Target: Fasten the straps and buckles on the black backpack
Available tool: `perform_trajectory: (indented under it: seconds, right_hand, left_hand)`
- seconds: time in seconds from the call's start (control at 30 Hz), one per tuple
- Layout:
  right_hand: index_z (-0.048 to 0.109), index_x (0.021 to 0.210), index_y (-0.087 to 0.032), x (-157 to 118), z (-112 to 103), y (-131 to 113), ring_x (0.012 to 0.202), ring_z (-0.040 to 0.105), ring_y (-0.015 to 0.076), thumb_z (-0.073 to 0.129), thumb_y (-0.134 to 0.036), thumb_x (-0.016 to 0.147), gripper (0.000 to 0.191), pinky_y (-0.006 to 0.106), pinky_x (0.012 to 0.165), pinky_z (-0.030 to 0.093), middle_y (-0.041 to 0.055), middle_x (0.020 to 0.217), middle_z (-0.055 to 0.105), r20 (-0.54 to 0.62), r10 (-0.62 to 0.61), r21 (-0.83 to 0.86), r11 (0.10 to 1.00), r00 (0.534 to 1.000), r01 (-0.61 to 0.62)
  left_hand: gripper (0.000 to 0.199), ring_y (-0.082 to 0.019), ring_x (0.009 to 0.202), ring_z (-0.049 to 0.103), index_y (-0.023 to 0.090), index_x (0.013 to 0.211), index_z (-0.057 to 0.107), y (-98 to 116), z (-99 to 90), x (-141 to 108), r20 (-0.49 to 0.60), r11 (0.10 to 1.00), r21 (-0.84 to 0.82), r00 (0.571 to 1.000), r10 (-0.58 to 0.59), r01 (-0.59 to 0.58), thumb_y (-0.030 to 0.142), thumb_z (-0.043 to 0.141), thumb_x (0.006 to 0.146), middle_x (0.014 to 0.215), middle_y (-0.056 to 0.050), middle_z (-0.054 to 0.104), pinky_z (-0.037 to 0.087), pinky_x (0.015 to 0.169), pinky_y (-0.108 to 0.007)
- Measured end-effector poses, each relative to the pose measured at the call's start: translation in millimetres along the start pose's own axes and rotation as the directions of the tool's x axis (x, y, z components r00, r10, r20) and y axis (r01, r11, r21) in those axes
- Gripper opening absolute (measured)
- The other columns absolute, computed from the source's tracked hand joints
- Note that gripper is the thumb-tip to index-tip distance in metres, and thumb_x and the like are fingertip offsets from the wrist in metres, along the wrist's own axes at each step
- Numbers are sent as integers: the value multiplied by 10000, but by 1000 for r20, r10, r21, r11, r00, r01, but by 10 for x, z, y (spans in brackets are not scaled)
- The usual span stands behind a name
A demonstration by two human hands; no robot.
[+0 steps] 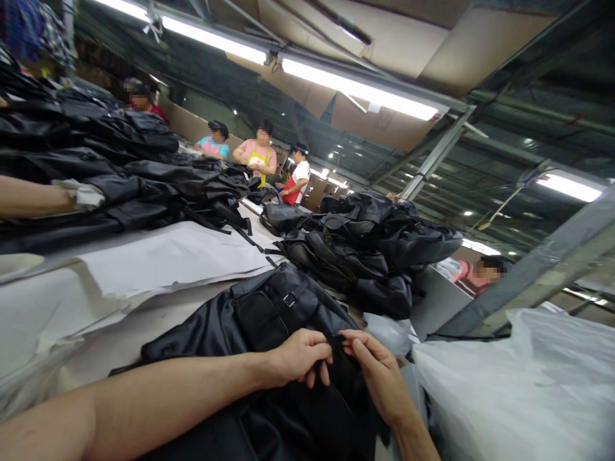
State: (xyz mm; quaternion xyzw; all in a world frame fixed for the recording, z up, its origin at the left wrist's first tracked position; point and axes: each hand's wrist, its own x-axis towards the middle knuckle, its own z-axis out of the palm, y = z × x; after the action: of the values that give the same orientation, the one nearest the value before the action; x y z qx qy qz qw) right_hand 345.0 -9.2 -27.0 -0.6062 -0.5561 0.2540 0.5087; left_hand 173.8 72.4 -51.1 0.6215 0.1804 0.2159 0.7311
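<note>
A black leather-like backpack (269,320) with a buckled front pocket lies on the table in front of me. Above its lower part, my left hand (303,358) is closed, its fingers pinching a small black piece that looks like a strap. My right hand (372,365) comes from the lower right and pinches the same dark piece between thumb and fingers. The two hands are close together, fingertips a little apart. Black on black, the shape of the held piece is hard to make out.
Piles of black bags lie at the left (96,153) and behind the backpack (360,250). White sheets (168,256) cover the table at left. A co-worker's gloved hand (86,195) touches the left pile. Clear plastic (523,384) bulges at right. Several people work farther back.
</note>
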Motion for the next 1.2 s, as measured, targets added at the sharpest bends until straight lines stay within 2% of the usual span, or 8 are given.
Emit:
perform_trajectory:
  seconds: [0.17,0.27,0.43,0.57,0.77,0.97,1.1,1.2]
  right_hand:
    - [720,949,-201,-3,86,-155,858,608,241,655,-557,789,396,336,811,483,39,862,684,47,16,-124,992,999,-10]
    - [706,881,-200,11,129,-186,743,574,213,627,-575,792,394,298,699,464,13,756,640,-13,21,-143,989,1000,-23]
    - [675,857,-200,9,169,-140,766,554,193,651,-543,803,348,276,694,463,18,846,638,-102,49,21,999,994,-47]
    - [685,856,-196,-8,200,-172,753,563,190,674,-530,793,340,275,697,463,13,814,644,-112,25,-1,1000,993,-25]
    - [720,881,-208,-62,262,-163,810,613,226,705,-485,751,307,327,792,484,27,844,690,-132,-18,-37,999,991,13]
    - [721,866,-199,-153,364,-95,991,629,281,735,-503,686,354,425,956,473,69,987,716,-265,30,42,999,964,-19]
    - [677,890,-174,-242,337,-102,870,671,240,748,-547,667,440,349,795,571,59,908,709,-423,126,145,987,898,-70]
    - [621,942,-159,-268,280,-169,728,680,214,756,-588,626,549,307,645,592,45,791,694,-381,232,195,966,895,-168]
  left_hand:
    - [208,-65,311,434,169,771,557,-28,-22,34,-6,999,7,999,34,-34,371,517,737,549,16,634,219,295,-159]
    - [218,-68,347,456,169,824,546,-18,-41,3,15,998,-28,998,58,-58,365,523,732,590,2,651,264,310,-151]
    - [427,-72,379,480,191,1106,429,30,-76,-49,-10,989,-110,995,101,-101,256,486,687,686,17,672,278,353,-151]
    - [552,-52,391,420,188,1312,452,53,-71,-33,17,979,-60,981,195,-194,276,528,772,701,40,622,270,393,-183]
    - [294,-97,700,467,177,1026,735,27,-65,29,-196,911,125,890,412,-394,201,652,745,811,4,549,356,650,-238]
    - [90,-118,759,471,166,778,721,22,-104,23,-197,844,171,821,535,-509,204,665,719,906,-17,501,364,691,-261]
    - [63,-152,880,500,165,757,679,49,-150,-61,-130,835,165,827,547,-526,180,632,719,935,-29,498,384,833,-291]
    - [51,-145,867,500,161,752,667,94,-185,-141,-52,840,182,848,528,-512,176,622,732,918,-23,481,389,815,-281]
